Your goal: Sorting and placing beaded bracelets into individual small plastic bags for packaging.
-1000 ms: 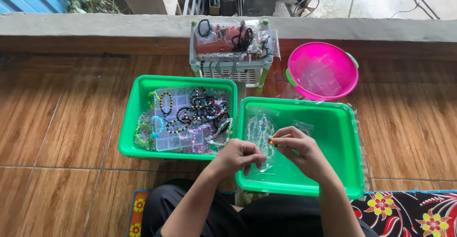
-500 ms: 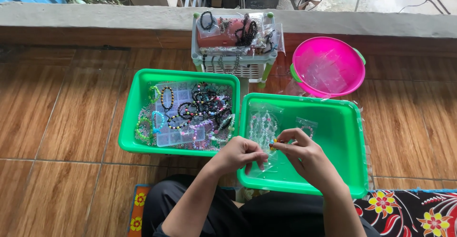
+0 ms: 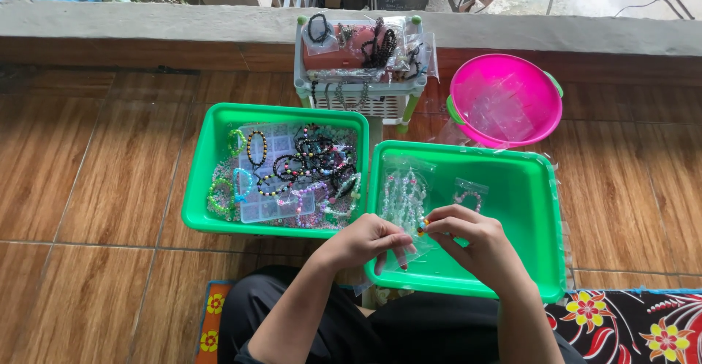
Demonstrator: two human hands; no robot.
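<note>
**Green trays, beads between the fingers**

Green plastic frames the whole scene: two trays sit side by side on a wood-look tiled floor (image 3: 88, 188). Over the near edge of the right tray (image 3: 526, 188), the left hand (image 3: 365, 241) and right hand (image 3: 472, 239) meet, fingertips almost touching. Both hands have their fingers pinched narrow around a small beaded piece (image 3: 422, 225) with yellow and dark beads, held between them just above the tray's front rim. Whether it is a finished bracelet or a loose strand is too small to tell. A clear bag (image 3: 404, 196) with pale beads lies in the tray right under the hands, partly tucked beneath the left fingers. A smaller bag (image 3: 469, 194) rests just beside it, deeper in the tray.

The left tray (image 3: 201, 181) holds a clear divided box (image 3: 274, 188) and a heap of bracelets (image 3: 314, 166) in black, green and mixed colours. Behind the trays stands a white basket (image 3: 358, 97) loaded with dark necklaces and packets. Just beside it sits a pink basin (image 3: 504, 100) with clear bags inside. A flowered mat (image 3: 629, 320) lies at the person's right.
</note>
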